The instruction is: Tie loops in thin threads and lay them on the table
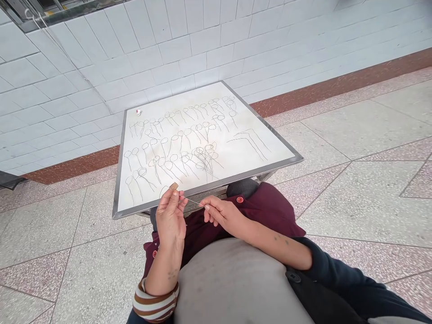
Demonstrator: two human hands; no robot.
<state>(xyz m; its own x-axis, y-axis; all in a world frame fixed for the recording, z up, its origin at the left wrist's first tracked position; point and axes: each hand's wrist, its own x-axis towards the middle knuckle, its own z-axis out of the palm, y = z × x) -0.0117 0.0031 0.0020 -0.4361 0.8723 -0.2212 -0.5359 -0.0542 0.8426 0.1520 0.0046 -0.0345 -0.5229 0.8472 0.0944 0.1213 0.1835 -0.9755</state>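
Between my two hands a thin wire (191,200) is stretched just off the table's front edge. My left hand (171,213) is closed in a pinch on the wire, and a small tan piece (173,186) sticks up at its fingertips. An arc of wire shows beside that piece, over the board. My right hand (221,213) pinches the wire's other end between thumb and forefinger. On the white table (148,196) lie several looped wires (180,133) with long tails, in rows. Some of them overlap in a tangle (206,155) near the front.
Several bent wires without loops (251,139) lie at the table's right. A small white and red object (138,112) sits at the back left corner. A tiled wall (189,45) stands behind the table. Maroon cloth with red buttons (270,207) covers my lap.
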